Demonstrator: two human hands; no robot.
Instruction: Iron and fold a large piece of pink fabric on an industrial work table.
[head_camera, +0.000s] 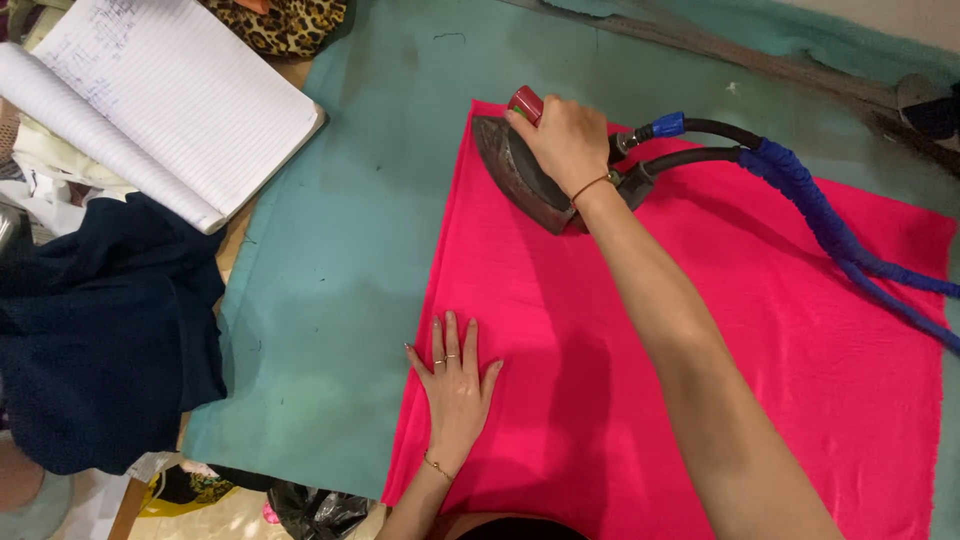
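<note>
Right hand (567, 140) clamped around the handle of a dark steam iron (520, 175), fingers wrapped tight, thumb near the red knob (527, 103). Iron sits on the far left corner of a bright pink cloth (700, 330), sole down, directly under the hand. Blue-wrapped hose (830, 235) runs from the iron's back off to the right. Left hand (455, 380) lies flat, fingers spread slightly, pressing the pink cloth near its left edge, well apart from the iron. Cloth spread on a teal ironing surface (330, 250). Open lined notebook (170, 95) and dark navy fabric (100, 330) lie at left.
</note>
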